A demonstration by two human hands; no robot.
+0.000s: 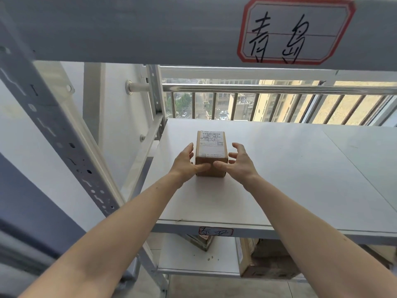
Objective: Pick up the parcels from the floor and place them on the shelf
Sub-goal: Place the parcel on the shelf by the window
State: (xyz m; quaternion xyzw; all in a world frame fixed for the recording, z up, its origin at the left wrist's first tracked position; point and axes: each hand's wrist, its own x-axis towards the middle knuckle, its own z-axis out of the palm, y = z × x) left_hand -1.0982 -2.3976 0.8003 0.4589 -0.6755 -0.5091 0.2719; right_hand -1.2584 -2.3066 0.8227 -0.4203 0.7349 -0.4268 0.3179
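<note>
1 boxy cardboard parcel [211, 153], smooth shelf [279, 168]

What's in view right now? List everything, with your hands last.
parcel: one, brown with a white label, on the shelf between the hands
shelf: one, white board, middle level of the rack
rack: one, grey metal, post at left, beam on top
tags: two, white with red border, one on the top beam, one on the shelf's front edge
boxes: at least two, brown, on the lower level
railing: one, steel, at the window behind
left hand: one, thumb on the parcel's front
right hand: one, fingers spread, thumb on the parcel's front
</note>
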